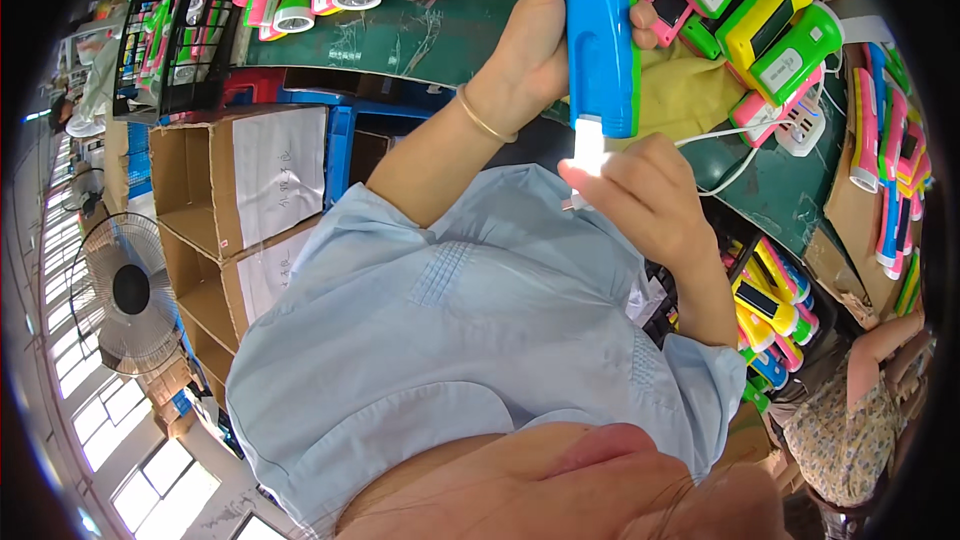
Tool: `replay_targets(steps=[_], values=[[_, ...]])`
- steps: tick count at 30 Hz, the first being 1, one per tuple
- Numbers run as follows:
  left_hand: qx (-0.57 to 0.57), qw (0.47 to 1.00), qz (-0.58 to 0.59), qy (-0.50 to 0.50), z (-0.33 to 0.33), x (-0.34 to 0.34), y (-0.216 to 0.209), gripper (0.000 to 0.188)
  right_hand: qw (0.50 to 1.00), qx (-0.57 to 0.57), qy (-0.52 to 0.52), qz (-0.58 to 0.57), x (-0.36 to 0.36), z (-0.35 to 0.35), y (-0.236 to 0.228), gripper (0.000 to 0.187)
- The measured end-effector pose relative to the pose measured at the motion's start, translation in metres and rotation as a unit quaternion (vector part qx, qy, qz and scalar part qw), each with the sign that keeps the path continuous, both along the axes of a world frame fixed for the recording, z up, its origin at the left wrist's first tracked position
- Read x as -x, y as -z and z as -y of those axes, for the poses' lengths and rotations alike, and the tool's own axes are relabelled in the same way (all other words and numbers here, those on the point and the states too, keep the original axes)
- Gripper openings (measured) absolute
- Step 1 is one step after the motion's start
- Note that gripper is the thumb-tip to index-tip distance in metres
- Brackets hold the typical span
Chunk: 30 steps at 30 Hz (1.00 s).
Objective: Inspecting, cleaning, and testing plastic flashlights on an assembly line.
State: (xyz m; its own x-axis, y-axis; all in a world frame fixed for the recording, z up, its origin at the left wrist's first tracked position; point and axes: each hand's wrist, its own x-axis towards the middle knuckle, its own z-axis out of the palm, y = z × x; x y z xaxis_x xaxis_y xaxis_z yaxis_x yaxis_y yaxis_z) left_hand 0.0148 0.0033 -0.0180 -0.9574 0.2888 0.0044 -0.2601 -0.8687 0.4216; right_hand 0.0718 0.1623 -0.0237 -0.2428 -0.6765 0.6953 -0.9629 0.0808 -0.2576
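Observation:
Upright in my left hand is a blue and green flashlight, with my fingers wrapped round its far side. White material covers the tip of my left thumb. At the flashlight's lower end, my right hand pinches a white, brightly glaring piece that meets the body; the glare hides its exact shape. A small metal tip pokes out below my right fingers. From behind this hand a white cable runs right toward a white power strip.
Many pink, green and yellow flashlights lie on the green table. A black wire basket is at left, above cardboard compartments and a fan. A crate of flashlights stands at right, near another person. Yellow cloth lies behind my hands.

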Motion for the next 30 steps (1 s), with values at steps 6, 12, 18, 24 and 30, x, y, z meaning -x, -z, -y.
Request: replay_targets(steps=[6,12,18,24,30], values=[[0.195,0.95,-0.223,-0.096,-0.012,0.003,0.013,0.072,0.885,0.159,0.379,0.218,0.003,0.027,0.001,0.051],[0.211,0.97,-0.07,-0.093,-0.005,-0.005,-0.001,0.049,0.848,0.184,0.239,0.436,0.023,0.014,0.016,0.034],[0.426,0.898,-0.103,-0.05,0.007,-0.003,-0.02,0.042,0.859,0.091,0.294,0.409,0.02,-0.021,0.018,0.018],[0.651,0.693,-0.288,-0.115,0.017,0.005,-0.026,0.064,0.842,0.092,0.259,0.464,0.02,-0.025,0.017,0.021],[0.709,0.618,-0.339,-0.022,0.039,0.009,-0.067,0.065,0.809,0.181,0.316,0.462,0.03,-0.039,0.013,0.024]])
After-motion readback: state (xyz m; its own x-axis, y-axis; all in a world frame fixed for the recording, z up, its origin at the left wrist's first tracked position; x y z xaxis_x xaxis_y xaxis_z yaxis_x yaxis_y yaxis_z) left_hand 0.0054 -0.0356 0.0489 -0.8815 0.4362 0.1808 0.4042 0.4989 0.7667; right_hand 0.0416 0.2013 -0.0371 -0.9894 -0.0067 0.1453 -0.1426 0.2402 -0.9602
